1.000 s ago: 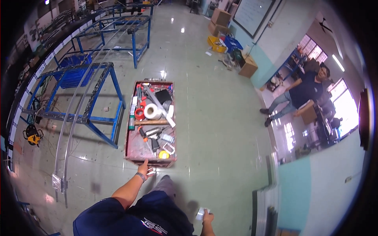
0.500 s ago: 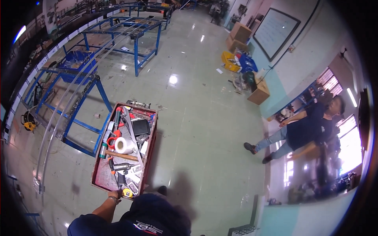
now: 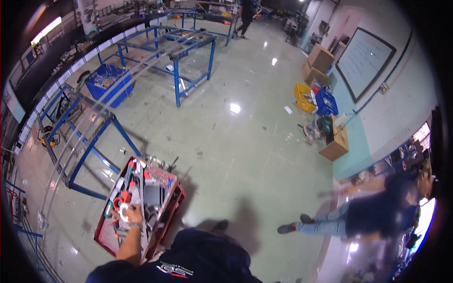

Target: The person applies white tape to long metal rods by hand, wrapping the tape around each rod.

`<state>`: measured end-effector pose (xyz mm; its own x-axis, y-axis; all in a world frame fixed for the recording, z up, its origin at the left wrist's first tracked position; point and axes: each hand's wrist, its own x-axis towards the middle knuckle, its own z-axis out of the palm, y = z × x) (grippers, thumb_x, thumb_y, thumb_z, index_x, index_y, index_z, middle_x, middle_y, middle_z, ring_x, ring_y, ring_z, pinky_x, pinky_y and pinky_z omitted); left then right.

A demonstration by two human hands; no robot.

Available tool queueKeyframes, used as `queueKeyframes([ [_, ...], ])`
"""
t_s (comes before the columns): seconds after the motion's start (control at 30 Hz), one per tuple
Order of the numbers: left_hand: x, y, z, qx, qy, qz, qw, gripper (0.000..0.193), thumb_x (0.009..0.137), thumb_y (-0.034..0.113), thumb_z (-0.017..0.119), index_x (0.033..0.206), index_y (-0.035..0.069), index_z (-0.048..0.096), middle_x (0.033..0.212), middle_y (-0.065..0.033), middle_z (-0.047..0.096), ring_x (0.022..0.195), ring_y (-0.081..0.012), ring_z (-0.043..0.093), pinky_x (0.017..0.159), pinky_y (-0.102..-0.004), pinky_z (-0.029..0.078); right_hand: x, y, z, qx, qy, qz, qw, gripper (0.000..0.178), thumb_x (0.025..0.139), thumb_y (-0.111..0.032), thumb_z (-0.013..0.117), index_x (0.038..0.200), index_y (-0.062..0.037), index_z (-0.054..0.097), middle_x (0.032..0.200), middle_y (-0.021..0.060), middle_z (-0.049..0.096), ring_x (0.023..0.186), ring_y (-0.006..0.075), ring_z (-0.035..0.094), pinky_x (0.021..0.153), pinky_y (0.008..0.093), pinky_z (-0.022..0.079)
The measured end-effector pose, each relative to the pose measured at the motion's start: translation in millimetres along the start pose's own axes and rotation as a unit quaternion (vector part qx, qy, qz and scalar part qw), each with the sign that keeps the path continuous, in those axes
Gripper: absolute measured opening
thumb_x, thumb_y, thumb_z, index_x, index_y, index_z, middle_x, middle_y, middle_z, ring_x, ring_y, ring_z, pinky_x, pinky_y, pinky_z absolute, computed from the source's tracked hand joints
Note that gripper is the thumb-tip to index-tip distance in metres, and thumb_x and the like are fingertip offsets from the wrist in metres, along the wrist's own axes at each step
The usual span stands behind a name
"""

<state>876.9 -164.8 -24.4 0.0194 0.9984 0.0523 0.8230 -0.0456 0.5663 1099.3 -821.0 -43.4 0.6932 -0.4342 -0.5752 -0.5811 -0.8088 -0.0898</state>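
Observation:
My left hand (image 3: 134, 215) reaches into a red tool trolley (image 3: 177, 197); its fingers close on the right side of a white roll (image 3: 123, 212) of film or tape. The roll's open core faces up. Red-handled tool parts (image 3: 124, 197) lie just beyond it, and a green-capped tube (image 3: 108, 209) sits on its left. A long metal strip (image 3: 141, 188) runs lengthwise through the trolley, beside a dark flat box (image 3: 153, 195). My forearm hides part of the near end. My right hand is out of view.
Blue metal frames (image 3: 177, 85) stand ahead on the left, with long thin rails (image 3: 87, 134) across them. A blue crate (image 3: 109, 94) is among them. Crates and cardboard boxes (image 3: 336, 145) line the right wall. Another person (image 3: 373, 214) walks at the right; one more (image 3: 246, 18) is far off.
My left hand has moved from the trolley's near edge forward to the white roll. The trolley appears lower in view. The person on the right has shifted nearer, and a distant person has appeared.

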Motion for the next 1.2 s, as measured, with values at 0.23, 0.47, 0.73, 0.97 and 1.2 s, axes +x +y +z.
queueKeyframes([
  [0.23,-7,138,55,-0.308,-0.035,-0.117,0.944,0.029,0.1,0.021,0.071,0.082,0.0,0.063,0.072,-0.0027,0.061,0.068,-0.0111,0.053,0.063,-0.0306,0.044,246,-349,-84,-0.088,0.002,-0.237,0.967,0.084,0.071,-0.058,0.087,0.113,0.012,0.069,0.108,0.0297,0.073,0.104,0.0406,0.073,0.09,0.0472,0.058],
  [0.47,139,281,176,-0.227,0.023,-0.123,0.966,0.044,0.107,0.032,0.059,0.083,-0.004,0.071,0.062,-0.0037,0.06,0.059,-0.0127,0.051,0.055,-0.0352,0.042,302,-749,-140,0.041,0.035,-0.292,0.955,0.071,0.076,-0.056,0.082,0.11,0.0067,0.072,0.11,0.0278,0.074,0.106,0.0436,0.071,0.096,0.0513,0.054],
  [0.73,467,652,309,-0.36,-0.118,0.016,0.925,0.04,0.098,0.012,0.07,0.135,0.001,0.065,0.077,-0.002,0.064,0.071,-0.0106,0.062,0.064,-0.0274,0.05,336,-911,-78,-0.12,-0.078,-0.277,0.95,0.082,0.077,-0.068,0.074,0.1,0.011,0.075,0.107,0.0345,0.072,0.109,0.046,0.07,0.097,0.0539,0.052],
  [0.97,663,890,469,-0.418,-0.291,0.116,0.853,0.035,0.099,0.011,0.069,0.131,-0.003,0.066,0.078,-0.003,0.067,0.073,-0.0099,0.065,0.068,-0.0261,0.052,369,-1078,-57,-0.235,-0.099,-0.171,0.952,0.082,0.09,-0.073,0.06,0.104,0.0075,0.073,0.11,0.031,0.071,0.111,0.0433,0.067,0.099,0.0526,0.051],
  [1.2,821,933,567,-0.534,-0.2,-0.191,0.799,0.035,0.104,0.019,0.066,0.133,0.0,0.065,0.082,-0.003,0.07,0.074,-0.0119,0.067,0.07,-0.0278,0.055,406,-1365,-130,-0.213,-0.126,-0.151,0.957,0.078,0.092,-0.071,0.059,0.116,0.0029,0.068,0.118,0.0268,0.067,0.115,0.0378,0.063,0.102,0.0479,0.048],
])
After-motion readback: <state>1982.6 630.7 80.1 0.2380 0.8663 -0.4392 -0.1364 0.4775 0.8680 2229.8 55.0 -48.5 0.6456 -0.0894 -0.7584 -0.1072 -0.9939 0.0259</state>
